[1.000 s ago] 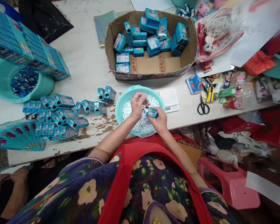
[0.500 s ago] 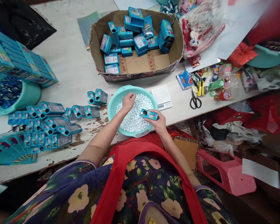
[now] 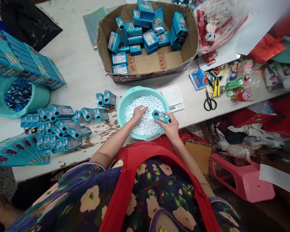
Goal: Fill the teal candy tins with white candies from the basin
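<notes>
Wearing a red cloth apron (image 3: pixel 140 150) over a dark floral top (image 3: pixel 154 175), and reaching with both bare hands over a round turquoise plastic bowl (image 3: pixel 121 113) at the near edge of a chipped, white-painted bench (image 3: pixel 74 64). Gripping in the right hand (image 3: pixel 172 126) a small, flat, rectangular blue printed box (image 3: pixel 162 118) (metal or card, cannot tell which), clasped between thumb and fingers above the bowl's right side, and turned with a round dark opening at its left end toward the left hand (image 3: pixel 138 115), though apart from it. Dipping that left hand into small, smooth white pellets (image 3: pixel 147 127) in the bowl, with bent fingers drawn together, touching the pellets to the left of the box. Cannot tell whether pinching any. Beyond, just right of the bowl, facing a flat white plastic scale (image 3: pixel 173 97); well to the left, a cluster of similar blue boxes (image 3: pixel 60 129) with round openings. Farther back, facing a worn brown cardboard tray (image 3: pixel 149 77) with more blue boxes (image 3: pixel 150 38) inside.
</notes>
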`<move>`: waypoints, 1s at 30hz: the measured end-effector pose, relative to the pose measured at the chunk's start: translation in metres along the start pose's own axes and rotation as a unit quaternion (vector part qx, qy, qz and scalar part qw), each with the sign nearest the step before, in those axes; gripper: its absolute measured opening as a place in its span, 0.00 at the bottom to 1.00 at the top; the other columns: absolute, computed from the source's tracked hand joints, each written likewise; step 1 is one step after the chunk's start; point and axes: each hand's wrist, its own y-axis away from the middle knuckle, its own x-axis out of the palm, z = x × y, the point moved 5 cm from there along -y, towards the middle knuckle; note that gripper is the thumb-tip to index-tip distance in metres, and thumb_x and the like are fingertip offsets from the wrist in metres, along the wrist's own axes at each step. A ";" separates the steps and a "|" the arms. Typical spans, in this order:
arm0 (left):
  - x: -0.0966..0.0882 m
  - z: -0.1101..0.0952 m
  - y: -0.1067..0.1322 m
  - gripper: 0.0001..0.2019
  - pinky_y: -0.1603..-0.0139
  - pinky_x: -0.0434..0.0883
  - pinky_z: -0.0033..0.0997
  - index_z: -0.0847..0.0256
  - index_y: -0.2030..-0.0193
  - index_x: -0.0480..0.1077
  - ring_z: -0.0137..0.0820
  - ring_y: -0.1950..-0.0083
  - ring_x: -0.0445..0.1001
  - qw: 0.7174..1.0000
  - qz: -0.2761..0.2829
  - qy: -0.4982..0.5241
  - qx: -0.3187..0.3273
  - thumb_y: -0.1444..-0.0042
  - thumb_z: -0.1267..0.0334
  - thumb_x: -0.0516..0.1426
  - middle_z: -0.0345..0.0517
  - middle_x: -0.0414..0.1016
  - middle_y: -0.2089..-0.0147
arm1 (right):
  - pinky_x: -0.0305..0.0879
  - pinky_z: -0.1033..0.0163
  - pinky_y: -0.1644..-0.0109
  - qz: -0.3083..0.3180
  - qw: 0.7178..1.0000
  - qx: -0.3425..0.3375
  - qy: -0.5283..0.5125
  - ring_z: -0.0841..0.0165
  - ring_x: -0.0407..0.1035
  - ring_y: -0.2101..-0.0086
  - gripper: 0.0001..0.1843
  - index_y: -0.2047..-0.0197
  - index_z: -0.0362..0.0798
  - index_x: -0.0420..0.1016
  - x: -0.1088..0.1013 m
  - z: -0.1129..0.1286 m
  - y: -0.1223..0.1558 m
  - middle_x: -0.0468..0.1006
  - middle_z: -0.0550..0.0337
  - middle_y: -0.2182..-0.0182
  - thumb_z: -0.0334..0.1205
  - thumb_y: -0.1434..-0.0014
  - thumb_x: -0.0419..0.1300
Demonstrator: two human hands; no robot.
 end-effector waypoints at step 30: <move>0.009 -0.107 0.031 0.18 0.75 0.70 0.23 0.59 0.70 0.63 0.24 0.77 0.72 0.939 0.023 0.340 0.038 0.50 0.50 0.64 0.34 0.69 0.76 | 0.68 0.56 0.51 0.036 0.995 -0.080 0.050 0.60 0.73 0.58 0.20 0.56 0.49 0.78 0.027 0.032 -0.011 0.77 0.58 0.61 0.41 0.53 0.71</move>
